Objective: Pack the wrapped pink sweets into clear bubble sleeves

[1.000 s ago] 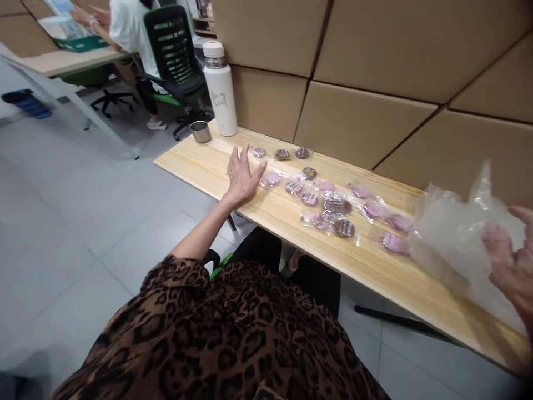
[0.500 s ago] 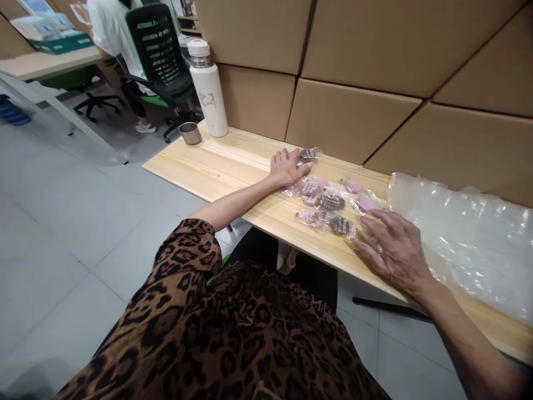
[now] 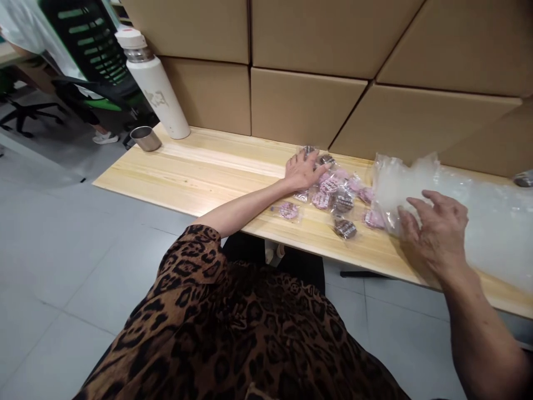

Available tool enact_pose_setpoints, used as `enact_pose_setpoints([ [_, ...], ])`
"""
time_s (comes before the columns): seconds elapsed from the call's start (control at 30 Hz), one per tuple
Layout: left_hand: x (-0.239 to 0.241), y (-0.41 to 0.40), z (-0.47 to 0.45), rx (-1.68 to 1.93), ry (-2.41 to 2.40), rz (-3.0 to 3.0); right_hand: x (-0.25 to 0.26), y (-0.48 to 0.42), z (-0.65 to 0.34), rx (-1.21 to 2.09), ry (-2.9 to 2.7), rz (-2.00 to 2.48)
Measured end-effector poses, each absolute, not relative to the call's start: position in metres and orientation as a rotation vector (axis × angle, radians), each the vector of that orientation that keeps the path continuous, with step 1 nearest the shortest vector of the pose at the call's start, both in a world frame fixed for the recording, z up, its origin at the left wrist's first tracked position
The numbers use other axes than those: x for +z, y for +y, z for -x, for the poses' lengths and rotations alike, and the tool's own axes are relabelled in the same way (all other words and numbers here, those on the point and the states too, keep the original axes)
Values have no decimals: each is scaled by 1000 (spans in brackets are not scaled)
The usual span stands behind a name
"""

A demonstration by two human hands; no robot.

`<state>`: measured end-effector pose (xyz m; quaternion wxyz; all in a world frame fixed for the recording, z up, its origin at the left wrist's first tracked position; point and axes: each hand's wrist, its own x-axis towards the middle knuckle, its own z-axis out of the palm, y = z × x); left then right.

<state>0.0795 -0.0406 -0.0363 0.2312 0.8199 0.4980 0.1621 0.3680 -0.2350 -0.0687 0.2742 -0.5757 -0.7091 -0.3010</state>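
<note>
My left hand [image 3: 305, 170] lies spread over the back left part of a loose group of small clear-wrapped rounds, some pink and some dark brown. A pink wrapped piece [image 3: 288, 210] sits apart, just in front of that hand. Nearer the front edge is a dark brown wrapped piece [image 3: 345, 228]. My right hand [image 3: 437, 230] hovers with fingers apart at the left part of a clear plastic bag [image 3: 491, 222]; whether it touches the plastic I cannot tell. Another pink piece [image 3: 373, 218] rests against the bag's left edge.
Cardboard boxes [image 3: 308, 105] are stacked along the back of the narrow wooden table [image 3: 200, 183]. A white bottle [image 3: 160, 97] and a steel cup [image 3: 145, 139] stand at the left end. Beyond are an office chair [image 3: 89, 50] and a seated person's white sleeve.
The view has turned right. My right hand has moved right, away from the wrapped pieces and over the bag. A pink piece now lies separate in front of my left hand.
</note>
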Motion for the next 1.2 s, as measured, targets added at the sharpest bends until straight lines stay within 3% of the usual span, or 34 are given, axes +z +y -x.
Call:
enact_pose_setpoints([
  [0.17, -27, -58, -19, 451, 823, -2335, -56, -252, -312, -666, -2083, 1260],
  [0.33, -31, -81, 40, 135, 575, -2511, -60, -240, -257, -342, -2478, 1142],
  [0.73, -54, -56, -54, 241, 730, -2704, -74, -175, -280, -420, -2312, 1381],
  [0.97, -47, -56, -73, 585, 1142, -2649, -76, -176, -283, -332, -2209, 1375],
  [1.07, -46, -43, -78, 534, 1416, -2447, -74, -175, -280, -268, -2179, 1388],
  [1.2, -47, -34, -99, 438, 1444, -2429, -72, -175, -277, -251, -2174, 1390],
])
